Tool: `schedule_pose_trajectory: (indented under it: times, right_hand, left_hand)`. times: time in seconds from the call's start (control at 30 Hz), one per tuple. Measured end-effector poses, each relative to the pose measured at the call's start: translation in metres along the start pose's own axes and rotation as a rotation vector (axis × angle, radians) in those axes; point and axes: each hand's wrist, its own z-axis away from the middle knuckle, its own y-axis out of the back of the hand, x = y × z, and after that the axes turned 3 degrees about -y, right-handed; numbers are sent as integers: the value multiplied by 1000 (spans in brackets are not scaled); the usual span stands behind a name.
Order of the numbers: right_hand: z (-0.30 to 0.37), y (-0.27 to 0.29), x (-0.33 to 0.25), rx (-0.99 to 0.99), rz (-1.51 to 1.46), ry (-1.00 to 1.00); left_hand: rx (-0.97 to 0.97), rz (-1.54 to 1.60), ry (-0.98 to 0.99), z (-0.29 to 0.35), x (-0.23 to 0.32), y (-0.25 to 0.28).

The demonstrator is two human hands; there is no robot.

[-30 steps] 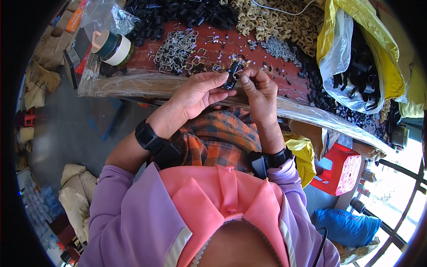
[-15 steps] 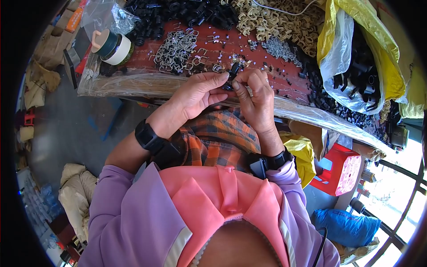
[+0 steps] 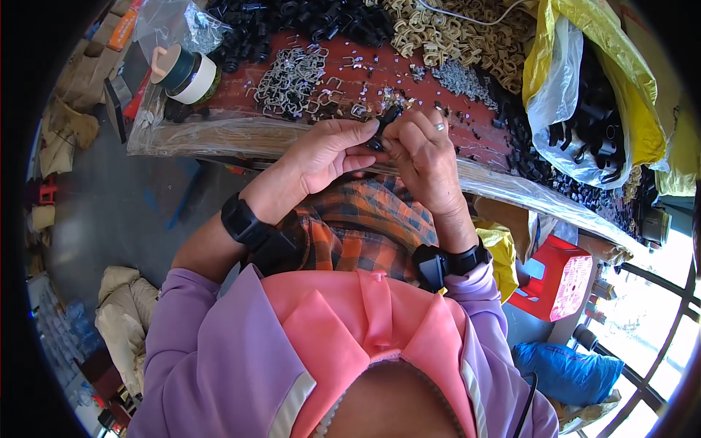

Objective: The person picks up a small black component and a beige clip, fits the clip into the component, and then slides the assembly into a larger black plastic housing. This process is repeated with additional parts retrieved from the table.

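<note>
At the near edge of the red worktable (image 3: pixel 241 87), my left hand (image 3: pixel 332 150) pinches a small black plastic fitting (image 3: pixel 380 133) between thumb and fingers. My right hand (image 3: pixel 423 150), with a ring on one finger, closes on the fitting's right side; its fingertips are partly hidden, so I cannot tell whether they hold a further small part. Just beyond my hands lie bent metal clips (image 3: pixel 292 77) in a loose heap. Small grey metal bits (image 3: pixel 467 82) are piled to the right of them.
Black fittings (image 3: pixel 292 22) and beige plastic parts (image 3: pixel 460 33) are heaped at the back. A yellow bag (image 3: pixel 635 87) with black parts stands at right. At left is a jar-like cup (image 3: pixel 193 80). Below the table's right side sits a red plastic stool (image 3: pixel 558 281).
My right hand has turned over, its knuckles and ring now facing up, and shifted slightly right. The black fitting has tilted a little; my left hand stays nearly in place.
</note>
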Motion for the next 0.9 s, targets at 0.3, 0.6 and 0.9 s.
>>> schedule_pose_trajectory:
  times: [0.3,0.6,0.9]
  right_hand:
    - [9,-9,13,-86,-458,-489]
    - [-31,24,56,-135,-145,-187]
    - [-66,-4,105,-236,597,-388]
  left_hand:
    - [-34,-64,-28,-2,2,2]
    - [26,-63,-82,5,3,10]
    - [22,-82,-76,2,2,6]
